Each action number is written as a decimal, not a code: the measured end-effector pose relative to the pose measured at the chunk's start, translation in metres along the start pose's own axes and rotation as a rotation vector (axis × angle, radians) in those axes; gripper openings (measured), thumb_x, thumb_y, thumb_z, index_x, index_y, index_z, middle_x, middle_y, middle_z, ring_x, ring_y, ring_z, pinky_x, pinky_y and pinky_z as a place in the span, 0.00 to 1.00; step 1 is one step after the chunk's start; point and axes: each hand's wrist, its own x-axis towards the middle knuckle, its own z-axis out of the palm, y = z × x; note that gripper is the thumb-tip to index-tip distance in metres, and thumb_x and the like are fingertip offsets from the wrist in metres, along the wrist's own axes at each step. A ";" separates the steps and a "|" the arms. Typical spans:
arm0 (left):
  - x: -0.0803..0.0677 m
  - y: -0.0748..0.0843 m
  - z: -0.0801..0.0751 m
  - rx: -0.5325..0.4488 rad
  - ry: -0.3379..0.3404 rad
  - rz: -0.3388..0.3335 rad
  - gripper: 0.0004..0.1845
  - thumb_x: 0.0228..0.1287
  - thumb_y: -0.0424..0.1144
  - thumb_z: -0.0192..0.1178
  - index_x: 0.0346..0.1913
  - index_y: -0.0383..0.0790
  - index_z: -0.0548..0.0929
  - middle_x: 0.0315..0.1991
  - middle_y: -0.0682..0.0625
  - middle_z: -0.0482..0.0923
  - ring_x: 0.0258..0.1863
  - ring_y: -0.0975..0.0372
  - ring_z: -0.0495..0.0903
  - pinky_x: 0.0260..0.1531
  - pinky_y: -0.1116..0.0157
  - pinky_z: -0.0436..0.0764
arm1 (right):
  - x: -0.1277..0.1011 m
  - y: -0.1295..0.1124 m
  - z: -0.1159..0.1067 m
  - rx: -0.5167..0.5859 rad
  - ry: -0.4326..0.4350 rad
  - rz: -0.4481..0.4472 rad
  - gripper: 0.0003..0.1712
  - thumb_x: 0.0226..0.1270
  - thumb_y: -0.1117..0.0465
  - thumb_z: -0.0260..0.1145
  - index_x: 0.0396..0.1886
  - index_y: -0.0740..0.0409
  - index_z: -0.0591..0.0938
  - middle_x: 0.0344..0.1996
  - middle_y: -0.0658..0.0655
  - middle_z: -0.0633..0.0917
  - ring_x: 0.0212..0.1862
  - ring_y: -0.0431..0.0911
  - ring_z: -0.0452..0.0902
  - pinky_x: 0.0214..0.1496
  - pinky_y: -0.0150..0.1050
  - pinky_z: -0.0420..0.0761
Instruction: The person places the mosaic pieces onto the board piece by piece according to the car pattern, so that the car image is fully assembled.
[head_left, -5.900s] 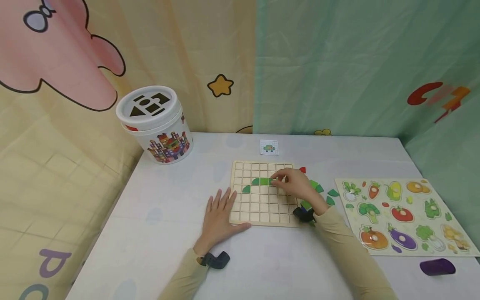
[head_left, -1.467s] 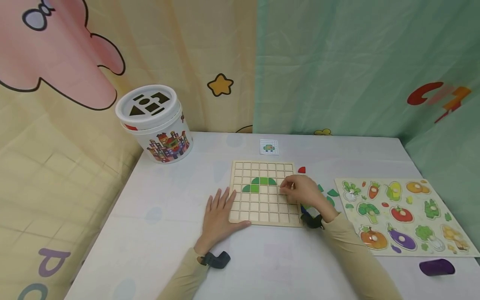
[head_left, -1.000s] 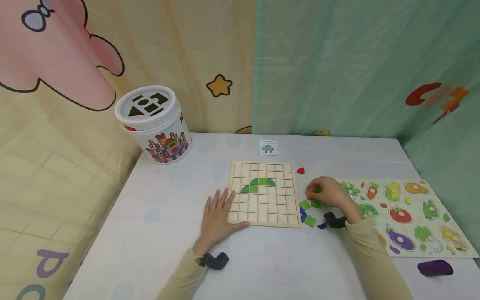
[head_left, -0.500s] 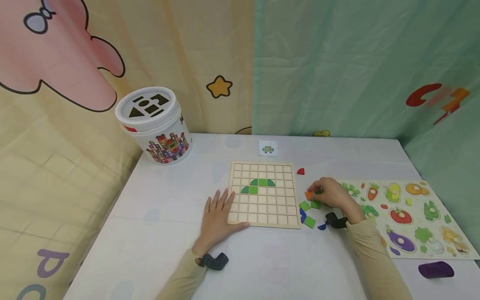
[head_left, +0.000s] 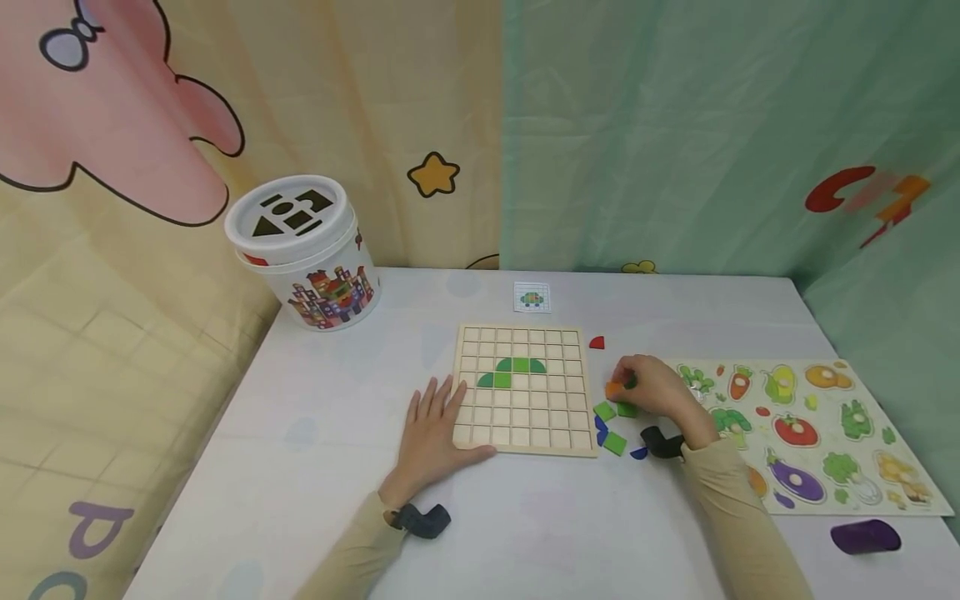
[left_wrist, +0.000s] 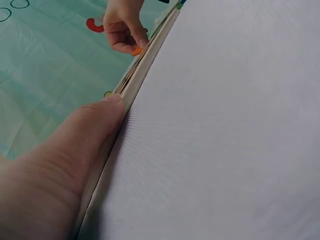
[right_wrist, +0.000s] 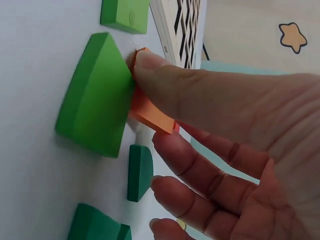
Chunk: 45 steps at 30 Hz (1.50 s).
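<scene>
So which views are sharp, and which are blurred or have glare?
Head view: even soft light, sharp, no glare on the grid board. Left wrist view: near thumb soft, table featureless. Right wrist view: orange piece sharp, fingers slightly soft.

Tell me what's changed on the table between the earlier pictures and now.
The right hand left the wooden grid board, moved right to the loose pieces beside it, and now pinches an orange piece. The board gained green tiles: three earlier, four now. The left hand stayed flat at the board's left edge; the bucket and vegetable puzzle are unmoved.
</scene>
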 end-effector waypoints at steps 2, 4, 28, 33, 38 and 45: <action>0.001 0.000 0.000 0.004 0.001 0.000 0.60 0.44 0.78 0.55 0.74 0.42 0.55 0.73 0.41 0.50 0.72 0.47 0.42 0.68 0.48 0.39 | -0.001 0.000 0.002 0.017 0.013 0.010 0.11 0.52 0.61 0.75 0.28 0.57 0.79 0.25 0.51 0.77 0.28 0.47 0.69 0.29 0.40 0.70; 0.001 0.000 0.001 0.005 -0.005 -0.005 0.60 0.44 0.78 0.55 0.74 0.42 0.54 0.73 0.41 0.50 0.72 0.48 0.42 0.68 0.48 0.38 | -0.001 -0.001 0.003 0.029 0.023 0.021 0.11 0.52 0.61 0.74 0.28 0.57 0.78 0.24 0.51 0.76 0.27 0.47 0.68 0.27 0.39 0.69; 0.002 -0.001 0.000 0.016 -0.034 -0.012 0.61 0.44 0.79 0.52 0.75 0.42 0.52 0.74 0.43 0.46 0.73 0.49 0.39 0.68 0.50 0.36 | 0.030 -0.064 0.034 0.227 0.154 -0.114 0.12 0.48 0.59 0.78 0.24 0.55 0.81 0.21 0.48 0.79 0.26 0.44 0.71 0.27 0.38 0.71; 0.002 -0.001 0.001 0.006 -0.025 -0.002 0.61 0.44 0.81 0.49 0.75 0.42 0.53 0.74 0.42 0.47 0.73 0.48 0.40 0.68 0.48 0.38 | 0.040 -0.078 0.047 0.198 0.151 -0.111 0.12 0.47 0.56 0.79 0.22 0.52 0.82 0.20 0.45 0.79 0.25 0.42 0.72 0.27 0.37 0.71; 0.003 -0.002 0.001 0.003 -0.023 -0.005 0.61 0.44 0.81 0.49 0.74 0.42 0.53 0.74 0.41 0.47 0.72 0.48 0.40 0.68 0.48 0.38 | 0.048 -0.089 0.056 0.167 0.136 -0.098 0.10 0.50 0.54 0.77 0.22 0.50 0.83 0.20 0.44 0.80 0.26 0.41 0.73 0.26 0.37 0.71; 0.002 -0.003 0.002 0.034 -0.053 -0.014 0.61 0.44 0.82 0.46 0.75 0.44 0.50 0.75 0.43 0.45 0.73 0.50 0.38 0.68 0.51 0.36 | 0.054 -0.094 0.063 0.136 0.111 -0.091 0.07 0.55 0.55 0.74 0.24 0.50 0.84 0.22 0.44 0.83 0.27 0.40 0.75 0.29 0.38 0.73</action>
